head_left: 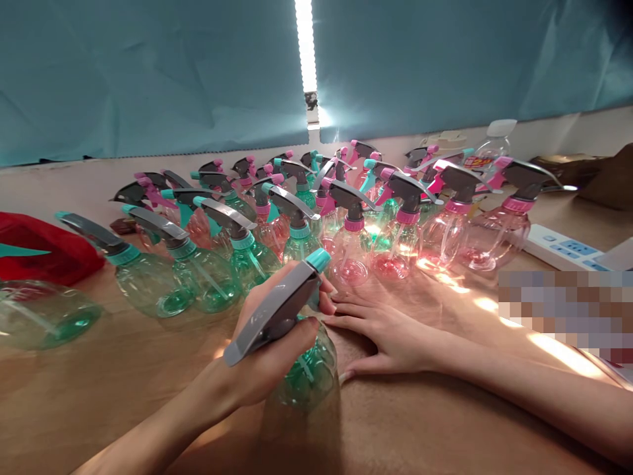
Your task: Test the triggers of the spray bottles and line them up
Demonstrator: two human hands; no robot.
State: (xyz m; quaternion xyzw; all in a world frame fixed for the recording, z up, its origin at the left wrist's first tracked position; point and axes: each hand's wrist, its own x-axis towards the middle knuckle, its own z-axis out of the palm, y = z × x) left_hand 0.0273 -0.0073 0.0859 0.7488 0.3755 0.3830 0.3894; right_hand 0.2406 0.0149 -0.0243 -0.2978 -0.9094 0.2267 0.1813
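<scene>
- The left grip (284, 330) is closed around the neck of a green spray bottle (309, 379), thumb on the near side, with fingertips showing past the grey head.
- That bottle is directly below the left grip, near the middle of the view; its grey lever slants down to the left, and its turquoise nozzle (317, 260) points up and to the right.
- The right grip (383, 330) is wide and holds nothing, palm down on the bench (435, 422) with fingers spread toward the bottle.
- Beyond both hands, many spray bottles stand crowded together, mostly green-bodied ones (212, 280) at the left and pink-bodied ones (390, 251) toward the right.
- A red bag (49, 247) lies at the far left, and a white power strip (564, 245) at the right.
- Behind are a white wall (30, 191), a blue-green sheet (148, 79) and a bright light strip (306, 46).
- The left fingers hide much of the held bottle's neck; whether its base touches the bench is hard to tell.
- A bottle (54, 316) is cut off at the left edge, the back rows overlap, and a pixelated patch (568, 310) covers something at the right.
</scene>
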